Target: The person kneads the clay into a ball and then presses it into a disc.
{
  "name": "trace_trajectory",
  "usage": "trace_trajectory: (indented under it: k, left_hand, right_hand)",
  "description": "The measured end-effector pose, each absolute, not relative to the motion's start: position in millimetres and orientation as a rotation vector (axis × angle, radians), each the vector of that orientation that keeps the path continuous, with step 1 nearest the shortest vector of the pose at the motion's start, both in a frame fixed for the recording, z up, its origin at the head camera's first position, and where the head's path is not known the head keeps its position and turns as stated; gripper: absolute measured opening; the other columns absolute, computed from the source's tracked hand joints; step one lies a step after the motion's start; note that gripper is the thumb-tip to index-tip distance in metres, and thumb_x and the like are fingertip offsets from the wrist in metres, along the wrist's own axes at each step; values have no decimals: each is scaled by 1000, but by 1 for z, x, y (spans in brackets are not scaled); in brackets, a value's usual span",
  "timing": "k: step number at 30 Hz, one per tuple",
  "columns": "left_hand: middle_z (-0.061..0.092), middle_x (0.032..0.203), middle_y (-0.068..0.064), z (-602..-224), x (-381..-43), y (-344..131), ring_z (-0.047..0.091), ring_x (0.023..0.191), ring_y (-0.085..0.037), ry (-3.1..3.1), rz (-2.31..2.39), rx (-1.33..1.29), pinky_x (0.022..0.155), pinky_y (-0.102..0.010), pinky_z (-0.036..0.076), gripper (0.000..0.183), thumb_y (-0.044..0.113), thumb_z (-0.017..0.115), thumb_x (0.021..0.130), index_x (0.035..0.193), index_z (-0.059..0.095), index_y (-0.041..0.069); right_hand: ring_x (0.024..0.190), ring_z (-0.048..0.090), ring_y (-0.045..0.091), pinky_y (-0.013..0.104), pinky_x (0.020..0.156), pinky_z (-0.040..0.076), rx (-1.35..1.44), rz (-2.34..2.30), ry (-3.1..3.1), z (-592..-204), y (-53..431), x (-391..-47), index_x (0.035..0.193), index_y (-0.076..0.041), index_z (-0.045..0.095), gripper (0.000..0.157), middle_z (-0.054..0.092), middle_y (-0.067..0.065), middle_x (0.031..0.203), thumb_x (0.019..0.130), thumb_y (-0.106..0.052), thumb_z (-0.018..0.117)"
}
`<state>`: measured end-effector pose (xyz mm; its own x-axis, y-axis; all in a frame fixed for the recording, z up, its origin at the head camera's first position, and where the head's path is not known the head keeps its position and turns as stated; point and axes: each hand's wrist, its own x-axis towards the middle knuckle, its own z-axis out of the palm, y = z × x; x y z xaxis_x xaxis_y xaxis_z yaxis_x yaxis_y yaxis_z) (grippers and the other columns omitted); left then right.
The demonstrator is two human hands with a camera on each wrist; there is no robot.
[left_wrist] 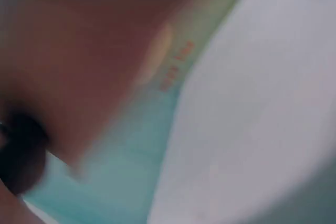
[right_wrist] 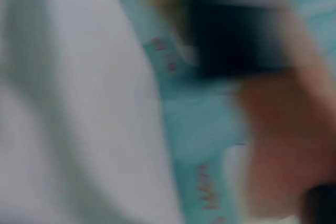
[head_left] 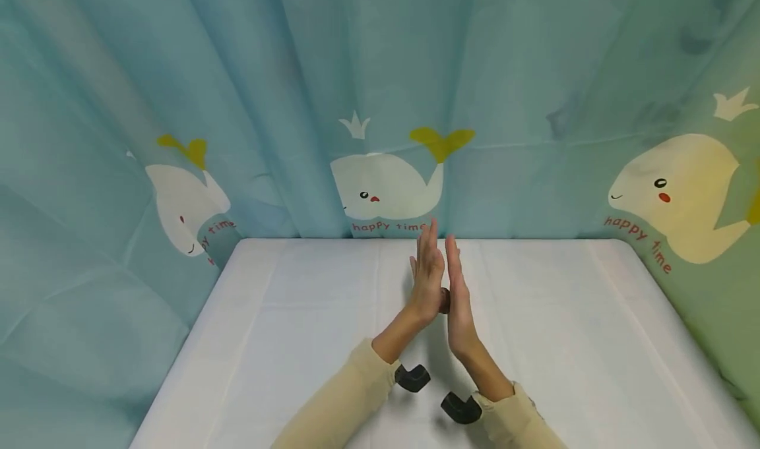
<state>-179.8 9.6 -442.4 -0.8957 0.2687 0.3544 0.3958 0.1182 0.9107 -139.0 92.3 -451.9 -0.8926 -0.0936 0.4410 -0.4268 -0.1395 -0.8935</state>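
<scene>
In the head view my left hand (head_left: 426, 284) and right hand (head_left: 460, 300) stand upright over the table, palms facing each other, fingers straight and pointing away from me. Between the heels of the palms shows a small, dark brown, rounded thing (head_left: 444, 301); the hands hide most of it, and I cannot tell its kind. A narrow gap runs between the two sets of fingers. Both wrist views are badly blurred: the other hand (left_wrist: 89, 72) fills much of the left one, and skin (right_wrist: 289, 145) with dark shapes shows in the right one.
A white-covered table (head_left: 309, 304) lies under the hands. Behind it and at the sides hangs a blue-green curtain (head_left: 522, 93) printed with white whales. A curved black piece (head_left: 413, 378) sticks out at the left cuff, and a similar black piece (head_left: 461, 409) at the right cuff.
</scene>
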Motion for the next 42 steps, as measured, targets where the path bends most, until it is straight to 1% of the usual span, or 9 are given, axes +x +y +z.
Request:
trace_trajectory:
  k: [4, 7, 11, 14, 17, 21, 32, 39, 42]
  left_hand:
    - [-7, 172, 5, -445, -168, 16, 48, 124, -10, -2136, -2202, -817, 106, -38, 37, 70, 62, 5, 107, 166, -6, 27]
    - [-5, 171, 4, -440, -158, 20, 36, 66, -8, -2014, -2379, -925, 63, -21, 35, 67, 57, 6, 109, 165, -12, 26]
    - [-8, 172, -2, -432, -160, 19, 53, 118, -8, -1928, -2399, -889, 94, -24, 40, 68, 56, 4, 109, 165, -14, 21]
    - [-9, 173, -3, -432, -174, 15, -4, 156, -12, -1953, -2276, -809, 124, -42, 7, 72, 58, 6, 109, 166, -8, 17]
    - [-9, 173, -1, -443, -185, 14, -7, 157, -19, -2026, -2220, -768, 124, -54, -3, 72, 60, 5, 108, 166, -8, 18]
    - [-10, 172, 0, -456, -182, 15, -9, 157, -21, -2065, -2291, -745, 123, -57, -3, 68, 54, 3, 109, 166, -10, 19]
    - [-12, 172, 1, -433, -171, 14, -10, 157, -17, -2012, -2246, -892, 124, -53, -2, 73, 59, 5, 108, 165, -11, 17]
    - [-12, 172, 4, -454, -184, 14, -10, 156, -17, -2135, -2228, -819, 121, -61, -5, 69, 58, 5, 108, 166, -10, 22]
    - [-13, 172, 2, -457, -173, 18, -9, 156, -16, -2090, -2350, -840, 123, -56, -2, 65, 53, 4, 109, 165, -11, 24]
  right_hand:
    - [156, -11, 12, 48, 123, -7, 530, 2097, -1905, -437, 108, -158, 167, -28, 4, 59, -4, -8, 172, 111, -47, 9]
    - [154, -7, 2, 34, 121, 3, 476, 2128, -1908, -444, 121, -173, 166, -34, 4, 56, -6, -10, 172, 111, -48, 8]
    - [146, 20, -3, 20, 106, 24, 488, 2166, -1959, -462, 118, -167, 166, -30, 2, 56, -7, -8, 173, 112, -42, 4]
    - [149, 20, 2, 23, 113, 22, 539, 2143, -1975, -465, 104, -152, 167, -24, 2, 56, -5, -3, 173, 113, -37, 5]
    - [156, -9, 11, 44, 123, -4, 569, 2056, -1988, -455, 94, -141, 167, -23, 2, 57, -6, -2, 173, 113, -37, 10]
    - [157, -11, 17, 61, 120, -3, 528, 1999, -2052, -439, 97, -146, 167, -31, 2, 56, -5, -9, 172, 112, -41, 11]
    - [149, 21, 15, 18, 99, 34, 470, 2197, -2009, -473, 107, -154, 166, -31, -3, 56, 0, -4, 172, 113, -43, 7]
    - [157, -9, 17, 59, 121, -6, 491, 2005, -2027, -447, 99, -140, 167, -28, 0, 56, -3, -4, 173, 113, -39, 10]
    - [156, -13, 16, 52, 121, -11, 502, 1914, -2063, -437, 110, -154, 167, -27, 2, 58, -5, -5, 173, 112, -42, 11]
